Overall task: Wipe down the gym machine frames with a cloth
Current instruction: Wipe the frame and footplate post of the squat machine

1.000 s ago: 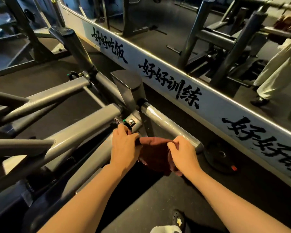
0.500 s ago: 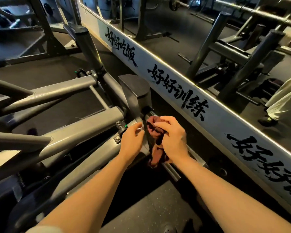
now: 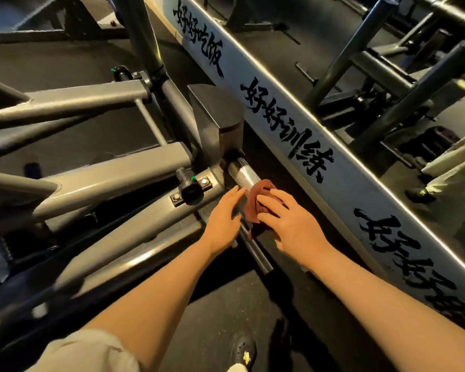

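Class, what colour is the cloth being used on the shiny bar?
Dark reddish-brown cloth, seen best in the head view.

Right hand [image 3: 293,224] hides part of the cloth [image 3: 255,205].
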Demonstrator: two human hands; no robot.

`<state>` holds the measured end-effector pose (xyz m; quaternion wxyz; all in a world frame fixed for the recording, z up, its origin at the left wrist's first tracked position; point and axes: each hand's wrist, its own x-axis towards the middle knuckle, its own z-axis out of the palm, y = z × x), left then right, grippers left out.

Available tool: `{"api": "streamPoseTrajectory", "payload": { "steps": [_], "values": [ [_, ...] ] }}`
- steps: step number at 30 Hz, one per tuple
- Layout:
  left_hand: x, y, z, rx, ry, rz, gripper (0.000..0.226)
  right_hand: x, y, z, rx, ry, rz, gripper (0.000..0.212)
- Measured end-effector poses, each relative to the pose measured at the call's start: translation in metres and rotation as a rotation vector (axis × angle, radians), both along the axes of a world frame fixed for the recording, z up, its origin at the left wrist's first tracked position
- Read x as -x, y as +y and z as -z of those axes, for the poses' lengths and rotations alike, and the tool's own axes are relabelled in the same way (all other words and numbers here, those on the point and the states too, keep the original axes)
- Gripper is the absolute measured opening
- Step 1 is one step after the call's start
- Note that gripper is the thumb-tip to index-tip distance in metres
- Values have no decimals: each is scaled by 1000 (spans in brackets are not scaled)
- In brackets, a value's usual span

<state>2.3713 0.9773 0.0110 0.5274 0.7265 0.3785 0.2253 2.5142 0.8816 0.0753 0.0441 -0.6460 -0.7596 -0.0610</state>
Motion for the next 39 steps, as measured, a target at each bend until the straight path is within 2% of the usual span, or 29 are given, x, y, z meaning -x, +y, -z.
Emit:
{"api": "streamPoseTrajectory", "payload": {
  "steps": [3,6,9,12,15,17,20,24,27,31,32,36,39],
  "values": [
    [-2,-27,3,16,11,25,62,-2,-61,-3,61,-33,21,49],
    [-2,-51,2,-4,-30,0,55,-5,-94,-2,6,36,66,44],
    [1,-70,-16,147,-124,-105,28,-1,-81,1,-163,297,89,35],
    [17,-85,-44,199,-316,-323,31,27,-43,-3,-255,618,2,31],
    [59,-107,-85,134,-397,-633,26,78,-15,-15,-211,829,-147,35],
    [98,-131,-108,-21,-307,-833,23,122,-13,-26,-134,912,-311,38],
    [163,-175,-130,-232,-75,-1116,19,193,-34,-42,-5,992,-581,40],
    [238,-256,-150,-317,156,-1387,29,274,-91,-62,177,1086,-862,46],
    [276,-314,-161,-349,273,-1414,29,317,-130,-63,241,1067,-998,46],
    [327,-365,-161,-441,561,-1388,35,364,-169,-56,220,1045,-1060,45],
    [341,-373,-159,-424,577,-1369,35,373,-177,-53,220,1039,-1081,46],
    [390,-393,-147,-327,436,-1223,29,392,-187,-39,149,841,-1014,62],
    [420,-393,-137,-286,338,-1074,25,412,-163,-54,152,861,-809,53]
  ]
}}
